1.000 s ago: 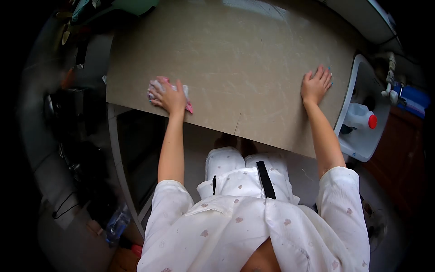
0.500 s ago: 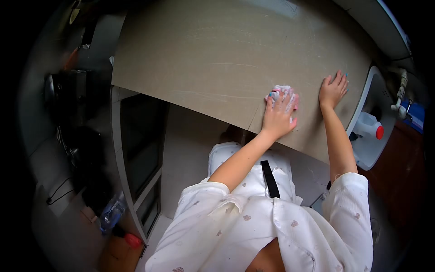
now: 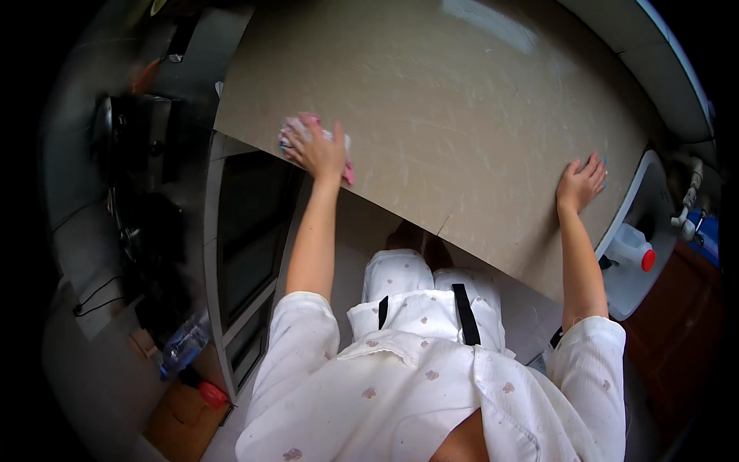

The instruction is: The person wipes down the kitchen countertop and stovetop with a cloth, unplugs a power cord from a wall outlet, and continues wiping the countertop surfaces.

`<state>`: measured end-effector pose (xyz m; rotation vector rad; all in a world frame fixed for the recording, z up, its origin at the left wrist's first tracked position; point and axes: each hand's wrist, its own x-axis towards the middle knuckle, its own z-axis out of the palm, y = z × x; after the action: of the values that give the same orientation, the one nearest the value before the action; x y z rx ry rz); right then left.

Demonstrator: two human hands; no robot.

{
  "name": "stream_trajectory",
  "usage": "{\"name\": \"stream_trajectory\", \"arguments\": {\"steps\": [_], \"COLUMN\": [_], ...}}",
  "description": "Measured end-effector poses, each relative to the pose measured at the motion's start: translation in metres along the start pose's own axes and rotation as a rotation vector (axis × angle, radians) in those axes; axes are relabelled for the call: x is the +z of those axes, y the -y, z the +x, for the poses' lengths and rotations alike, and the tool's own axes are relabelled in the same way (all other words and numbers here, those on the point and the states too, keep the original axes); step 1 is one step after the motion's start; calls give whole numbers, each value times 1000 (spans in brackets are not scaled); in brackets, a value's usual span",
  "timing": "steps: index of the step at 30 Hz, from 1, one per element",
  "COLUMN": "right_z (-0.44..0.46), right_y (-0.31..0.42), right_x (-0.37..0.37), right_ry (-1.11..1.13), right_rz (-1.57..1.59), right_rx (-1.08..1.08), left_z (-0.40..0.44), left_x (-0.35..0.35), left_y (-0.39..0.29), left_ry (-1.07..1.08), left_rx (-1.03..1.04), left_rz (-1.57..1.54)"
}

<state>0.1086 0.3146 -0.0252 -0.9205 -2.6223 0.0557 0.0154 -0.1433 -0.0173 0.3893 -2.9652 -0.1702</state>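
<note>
A pink and white cloth lies bunched under my left hand, which presses it onto the beige countertop near the front left edge. My left fingers curl over the cloth and hide part of it. Over at the right, my right hand rests on the bare countertop with fingers stretched out, just left of the sink. Faint streaks show on the counter surface.
In the sink stands a white plastic jug with a red cap. White pipework runs behind it. On the left are a dark-fronted cabinet and, lower down, a clear plastic bottle.
My left hand has swept the cloth a long way left along the counter. My right hand stays flat near the sink; the view has shifted slightly.
</note>
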Motion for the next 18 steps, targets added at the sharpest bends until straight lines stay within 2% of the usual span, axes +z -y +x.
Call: {"name": "stream_trajectory", "arguments": {"steps": [5, 7, 10, 11, 13, 15, 17, 18], "right_z": [0, 2, 5, 5, 5, 13, 15, 11], "right_y": [-2, -4, -5, -8, -7, -5, 2, 12], "right_x": [-1, 0, 6, 5, 8, 1, -13, -29], "right_ry": [18, 16, 23, 28, 47, 54, 264, 360], "right_rz": [-20, -9, -14, -37, -58, -89, -91, -8], "right_rx": [-10, -19, -34, -36, -38, -44, 24, -49], "left_z": [-125, -152, -148, -143, -127, -114, -96, -89], "left_x": [-21, -17, -16, -19, -22, -16, -27, -29], "left_y": [-172, -214, -211, -201, -167, -129, -96, -81], "left_ry": [216, 236, 170, 256, 113, 33, 76, 74], "left_rx": [396, 577, 615, 607, 550, 438, 319, 302], "left_rz": [-290, -419, -426, -418, -206, -154, -78, -102]}}
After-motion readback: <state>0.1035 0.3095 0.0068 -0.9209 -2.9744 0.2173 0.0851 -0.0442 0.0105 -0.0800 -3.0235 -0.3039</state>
